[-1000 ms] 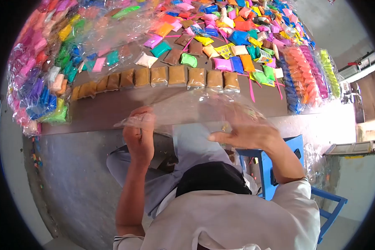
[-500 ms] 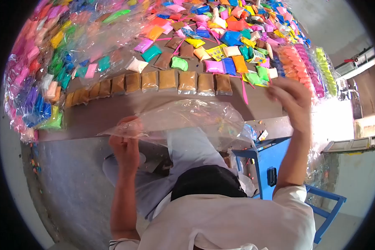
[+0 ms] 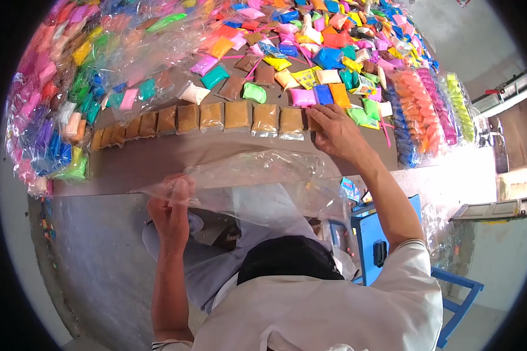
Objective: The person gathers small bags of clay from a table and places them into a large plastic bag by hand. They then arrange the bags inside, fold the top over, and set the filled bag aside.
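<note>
My left hand (image 3: pixel 171 202) is closed on one end of a clear plastic bag (image 3: pixel 257 169). The bag spreads to the right over my lap and the table's near edge. On the table lies a curved row of small brown packets (image 3: pixel 237 116) in clear wrappers. My right hand (image 3: pixel 336 131) has its fingers closed over the brown packet (image 3: pixel 312 121) at the row's right end, which they mostly hide. Just beyond that hand are an orange packet (image 3: pixel 339 95) and a blue packet (image 3: pixel 322 94).
Many coloured packets are heaped across the far side of the brown table (image 3: pixel 123 169). Strips of orange packets (image 3: pixel 418 117) lie at the right. Bagged packets (image 3: pixel 47 140) are piled at the left. A blue stool (image 3: pixel 380 234) stands at my right.
My right hand has come left and down from beside the coloured packets onto the last brown packet. The clear bag has sagged, while my left hand keeps its hold.
</note>
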